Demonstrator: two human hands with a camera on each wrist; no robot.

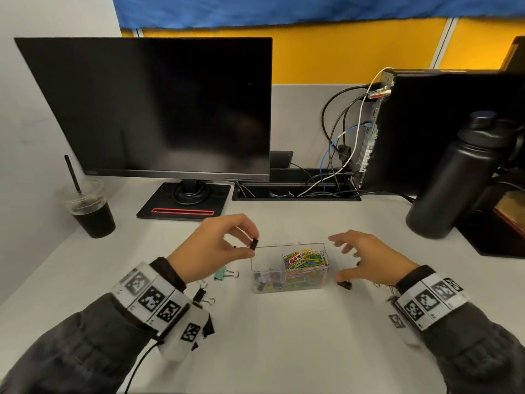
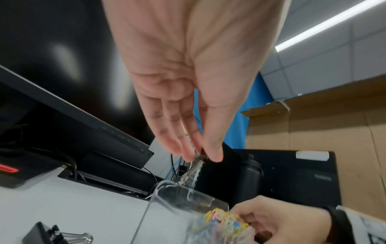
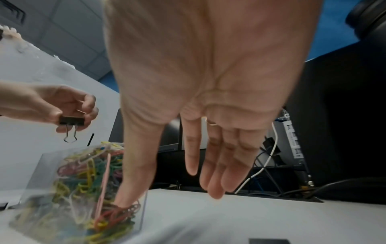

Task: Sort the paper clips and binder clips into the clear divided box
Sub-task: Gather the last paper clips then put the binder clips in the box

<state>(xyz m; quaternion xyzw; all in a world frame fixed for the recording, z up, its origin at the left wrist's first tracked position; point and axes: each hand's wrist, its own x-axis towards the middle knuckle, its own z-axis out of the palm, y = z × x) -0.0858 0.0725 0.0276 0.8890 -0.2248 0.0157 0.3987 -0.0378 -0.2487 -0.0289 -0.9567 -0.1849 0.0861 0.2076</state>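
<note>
Both dark sleeves (image 1: 93,342) with patterned wristbands fill the near edge, and ahead of them the left hand (image 1: 210,251) pinches a black binder clip (image 1: 254,244) between thumb and fingers, its grip pressed together just over the left rim of the clear divided box (image 1: 289,282). That box stands on the white surface (image 1: 284,336), coloured paper clips (image 1: 306,261) heaped in its right compartment, binder clips low in the left. Fingers spread and holding nothing, the right hand (image 1: 369,258) hovers just right of the box, near another black clip (image 1: 344,284).

left hand (image 2: 188,69) pinching binder clip (image 2: 195,166), above clear box (image 2: 165,198)
</note>
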